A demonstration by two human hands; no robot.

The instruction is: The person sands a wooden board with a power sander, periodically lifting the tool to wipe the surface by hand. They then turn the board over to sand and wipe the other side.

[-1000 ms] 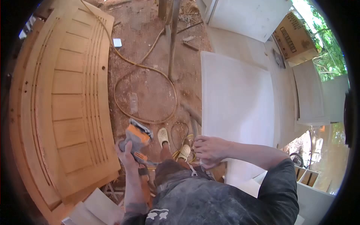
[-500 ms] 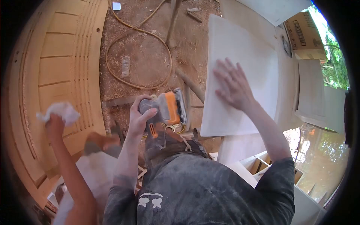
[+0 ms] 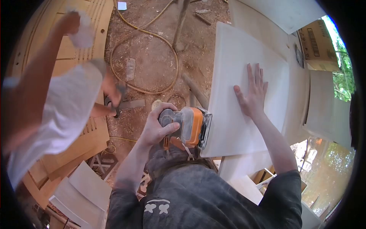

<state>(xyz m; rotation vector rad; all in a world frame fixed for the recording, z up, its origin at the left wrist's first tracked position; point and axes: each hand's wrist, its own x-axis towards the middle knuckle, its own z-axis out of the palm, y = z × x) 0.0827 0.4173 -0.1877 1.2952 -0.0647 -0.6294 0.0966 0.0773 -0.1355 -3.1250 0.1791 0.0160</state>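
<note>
My left hand (image 3: 159,126) grips an orange and grey sheet sander (image 3: 187,124) by its body, thumb on the near side. The sander is turned on its side, its sanding pad facing the edge of a white panel (image 3: 232,84) and right at that edge in this view. On the panel's white face lies my right hand (image 3: 252,93), fingers spread and holding nothing.
At left a co-worker (image 3: 63,103) in a white shirt leans over a grooved wooden door (image 3: 93,30), a white cloth (image 3: 82,32) in one hand. A yellow hose (image 3: 177,63) loops on the dusty floor. A cardboard box (image 3: 318,44) stands at back right.
My left hand has brought the sander right and nearer the panel's edge. My right hand has shifted right across the panel. The co-worker has leaned further forward, cloth hand reaching up the door.
</note>
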